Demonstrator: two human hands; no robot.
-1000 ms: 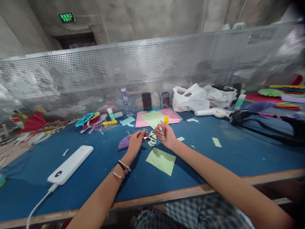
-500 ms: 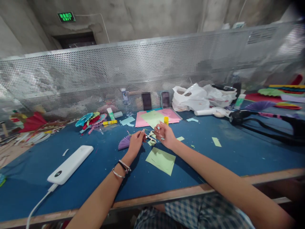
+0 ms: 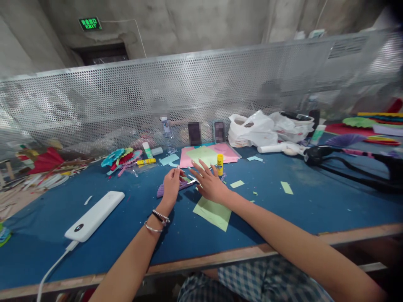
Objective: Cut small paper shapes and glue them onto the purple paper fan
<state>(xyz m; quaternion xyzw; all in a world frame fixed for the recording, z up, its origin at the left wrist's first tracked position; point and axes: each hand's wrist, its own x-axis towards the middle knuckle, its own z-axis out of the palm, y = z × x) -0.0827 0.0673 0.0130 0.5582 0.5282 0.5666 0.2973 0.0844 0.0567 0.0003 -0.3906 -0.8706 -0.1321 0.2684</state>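
My left hand [image 3: 171, 187] is closed in a pinch above a purple pleated paper fan [image 3: 160, 191]; whatever its fingertips hold is too small to make out. Just to the right, my right hand [image 3: 211, 185] is low over the table with its fingers spread. Scissors [image 3: 192, 181] lie between the two hands, blades pointing left, their handles hidden under my right hand. A pale green paper sheet [image 3: 212, 213] rests in front of my right wrist. Behind the right hand stands a yellow glue stick [image 3: 220, 165].
Pink sheets [image 3: 186, 157] lie at the back, near a water bottle [image 3: 168, 136]. A white power bank [image 3: 94, 216] with a cable is at left. White plastic bags [image 3: 252, 129] and a black strap [image 3: 336, 165] occupy the right. Green paper scraps [image 3: 286, 187] dot the blue table.
My right hand has gone from curled fingers to spread ones and moved slightly left, over the scissors' handles. My left hand has drawn back a little to the left. The glue stick shows more fully.
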